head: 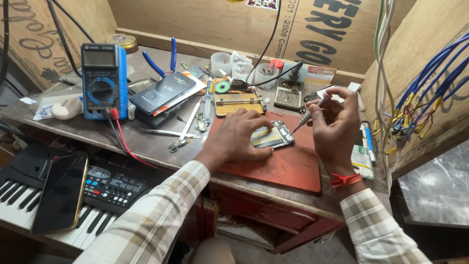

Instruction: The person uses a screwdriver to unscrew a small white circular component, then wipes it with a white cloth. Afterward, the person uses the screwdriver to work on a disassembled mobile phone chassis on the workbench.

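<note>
My left hand point(239, 134) lies flat on an opened phone point(274, 135) and presses it onto a red work mat point(288, 166). The phone's back is off and its circuit board shows at the right end. My right hand point(337, 124) holds a small screwdriver point(307, 116) with its tip pointing down at the phone's upper right corner. A red thread is tied round my right wrist.
A blue multimeter point(104, 80) with a red lead stands at the left. Another phone point(161, 93), tweezers point(168, 132), blue pliers point(163, 61), small cups point(221, 62) and loose parts lie behind. A keyboard point(88, 195) with a dark phone point(61, 193) on it sits below left. Blue wires point(425, 83) hang at the right.
</note>
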